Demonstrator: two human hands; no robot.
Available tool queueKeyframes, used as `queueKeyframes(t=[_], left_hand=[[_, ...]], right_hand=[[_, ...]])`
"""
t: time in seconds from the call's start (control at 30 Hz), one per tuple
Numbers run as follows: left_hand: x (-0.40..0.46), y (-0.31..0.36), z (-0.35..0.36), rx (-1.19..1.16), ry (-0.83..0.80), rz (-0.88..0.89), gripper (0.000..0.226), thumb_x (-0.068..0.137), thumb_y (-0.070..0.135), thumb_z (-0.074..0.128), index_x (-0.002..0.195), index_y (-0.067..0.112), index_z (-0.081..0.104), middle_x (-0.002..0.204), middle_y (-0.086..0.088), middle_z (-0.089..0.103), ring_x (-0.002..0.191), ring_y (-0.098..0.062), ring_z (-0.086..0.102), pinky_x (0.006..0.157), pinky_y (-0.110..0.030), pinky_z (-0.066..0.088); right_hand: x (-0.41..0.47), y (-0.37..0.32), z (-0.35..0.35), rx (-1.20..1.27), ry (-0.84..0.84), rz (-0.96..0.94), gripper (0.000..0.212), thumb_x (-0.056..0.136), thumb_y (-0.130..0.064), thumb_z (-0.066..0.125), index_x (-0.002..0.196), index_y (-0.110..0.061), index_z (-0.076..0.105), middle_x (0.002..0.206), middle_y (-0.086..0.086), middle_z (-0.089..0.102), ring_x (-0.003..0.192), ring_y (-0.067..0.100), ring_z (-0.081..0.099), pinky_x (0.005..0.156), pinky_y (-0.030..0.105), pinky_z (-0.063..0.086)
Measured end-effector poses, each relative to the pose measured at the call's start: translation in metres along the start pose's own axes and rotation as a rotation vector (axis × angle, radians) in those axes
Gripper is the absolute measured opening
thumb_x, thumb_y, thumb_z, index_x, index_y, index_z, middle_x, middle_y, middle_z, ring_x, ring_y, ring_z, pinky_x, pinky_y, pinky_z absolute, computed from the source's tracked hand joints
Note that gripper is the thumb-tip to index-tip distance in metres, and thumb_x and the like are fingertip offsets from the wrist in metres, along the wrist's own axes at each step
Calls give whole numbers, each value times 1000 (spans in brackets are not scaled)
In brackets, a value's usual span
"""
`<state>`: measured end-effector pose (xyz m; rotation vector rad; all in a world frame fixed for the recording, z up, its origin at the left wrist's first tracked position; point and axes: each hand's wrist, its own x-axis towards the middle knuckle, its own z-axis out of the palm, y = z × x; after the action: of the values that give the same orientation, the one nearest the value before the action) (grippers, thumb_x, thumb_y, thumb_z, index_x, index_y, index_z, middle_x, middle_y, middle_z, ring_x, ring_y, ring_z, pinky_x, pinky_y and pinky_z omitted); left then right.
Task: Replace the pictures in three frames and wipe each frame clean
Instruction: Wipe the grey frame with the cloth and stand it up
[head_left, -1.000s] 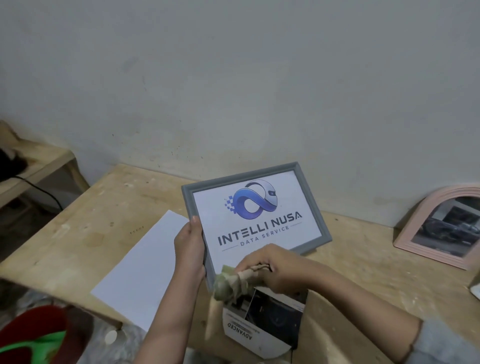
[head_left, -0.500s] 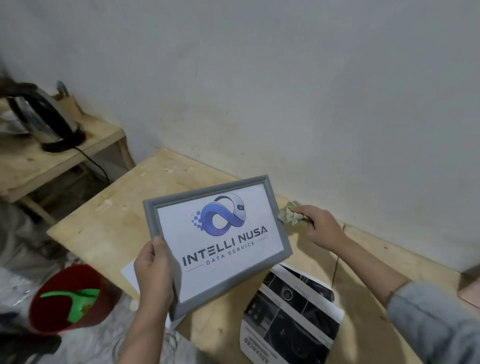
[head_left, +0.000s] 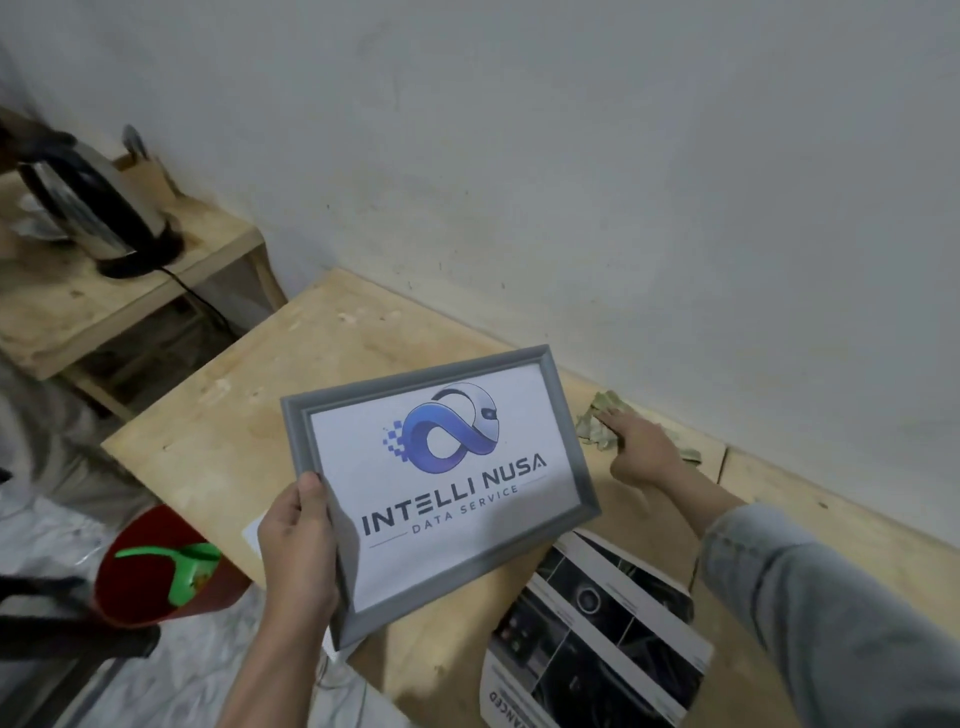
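My left hand (head_left: 298, 551) grips the lower left edge of a grey picture frame (head_left: 576, 462), held tilted above the wooden table (head_left: 218, 415). The frame shows a white print with a blue logo and the words INTELLI NUSA. My right hand (head_left: 641, 449) lies with straight fingers on a crumpled greenish cloth (head_left: 595, 421) on the table by the wall. A dark printed picture sheet (head_left: 597, 639) lies on the table below the frame.
A red bucket with a green scoop (head_left: 156, 566) stands on the floor at the left. A steel kettle (head_left: 88, 208) sits on a lower wooden bench (head_left: 104, 306) at far left. A white sheet corner (head_left: 252, 535) peeks out under my left hand.
My right hand carried the cloth from the frame's lower edge to the table by the wall and laid it down there, fingers straightening. The view swung left; the frame stays in my left hand.
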<state>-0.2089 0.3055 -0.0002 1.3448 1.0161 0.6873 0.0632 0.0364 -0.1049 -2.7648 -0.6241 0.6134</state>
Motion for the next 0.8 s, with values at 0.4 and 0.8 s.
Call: queueKeyframes(t=[0.4,0.8], left_hand=[[-14,22,50,-4,-251,17,35,102,24,41,71,16,56,76,0,61,73,-17,54,72,-33,43],[-87,30,170,202,-662,289,22,101,21,38,88,8,51,76,0,57,68,-14,51,59,-24,40]], right_hand=[[-97,-19,-69,1040,352,215,26,100,-19,44,123,-15,55,109,6,65,90,14,64,67,16,49],[-227,60,-90,959,706,457,43,90,-12,58,132,-13,48,113,1,58,97,18,57,83,33,49]])
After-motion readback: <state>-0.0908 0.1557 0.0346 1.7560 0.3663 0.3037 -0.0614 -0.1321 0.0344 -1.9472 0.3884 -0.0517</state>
